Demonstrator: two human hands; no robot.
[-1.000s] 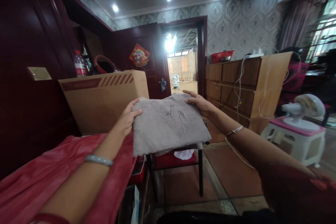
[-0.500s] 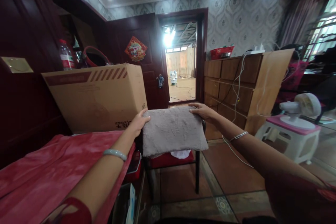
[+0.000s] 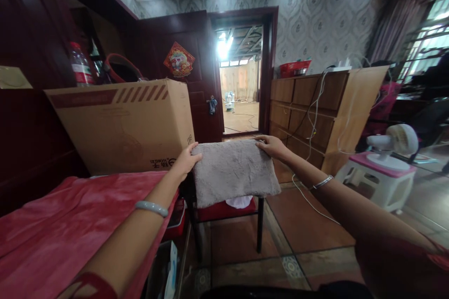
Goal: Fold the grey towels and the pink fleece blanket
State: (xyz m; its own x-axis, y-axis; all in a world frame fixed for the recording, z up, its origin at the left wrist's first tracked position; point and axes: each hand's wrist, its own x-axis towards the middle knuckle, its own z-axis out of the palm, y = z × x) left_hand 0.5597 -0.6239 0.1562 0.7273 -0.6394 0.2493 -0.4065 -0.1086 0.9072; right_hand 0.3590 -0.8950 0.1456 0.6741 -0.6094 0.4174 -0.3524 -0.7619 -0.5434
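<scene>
We count one folded grey plush cloth point(image 3: 233, 172), two hands on it, and one bracelet on each wrist. The cloth lies on a dark-legged stool point(image 3: 224, 217) with a red seat, its front edge hanging over a bit of white fabric point(image 3: 240, 202).

Just beyond our left hand point(image 3: 186, 161) stands one large cardboard box point(image 3: 121, 124), close enough to crowd that side; behind it we see one plastic bottle point(image 3: 80, 65) and one red-rimmed basin point(image 3: 121, 68). Under our left forearm spreads a red blanket point(image 3: 70, 224). Past our right hand point(image 3: 271, 145) stands one wooden chest of drawers point(image 3: 328, 112) with white cables trailing down its front, and further right one small white fan point(image 3: 393, 142) on a pink-topped stool point(image 3: 377, 180). Ahead, between our hands, a doorway point(image 3: 240, 86) opens on a bright room.

Our left hand curls around the cloth's far left corner, fingers over the top edge, narrowly closed on it. Our right hand lies on the far right corner, fingers bent onto the edge, gripping it.
</scene>
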